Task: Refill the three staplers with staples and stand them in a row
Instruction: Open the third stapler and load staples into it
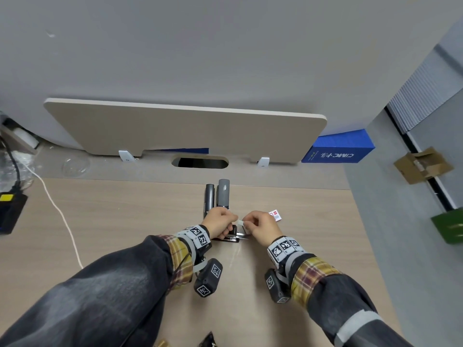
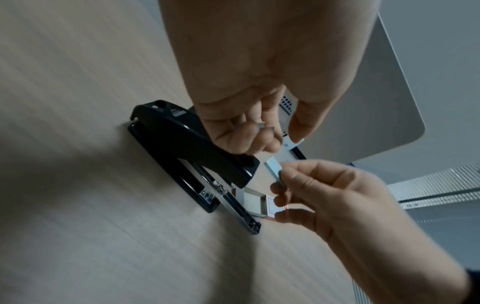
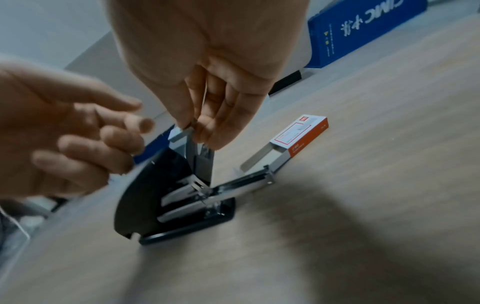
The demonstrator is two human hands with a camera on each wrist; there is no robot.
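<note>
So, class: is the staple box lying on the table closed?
No: in the right wrist view the staple box lies with its inner tray slid partly out.

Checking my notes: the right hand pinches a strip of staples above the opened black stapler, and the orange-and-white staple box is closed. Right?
Not quite: the orange-and-white staple box is open, its tray slid out, as the right wrist view shows. The right hand does pinch the strip of staples above the opened black stapler.

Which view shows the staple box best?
Right wrist: the staple box lies unobstructed, tray slid out. Left wrist shows it partly behind the right hand. Head view shows it tiny.
</note>
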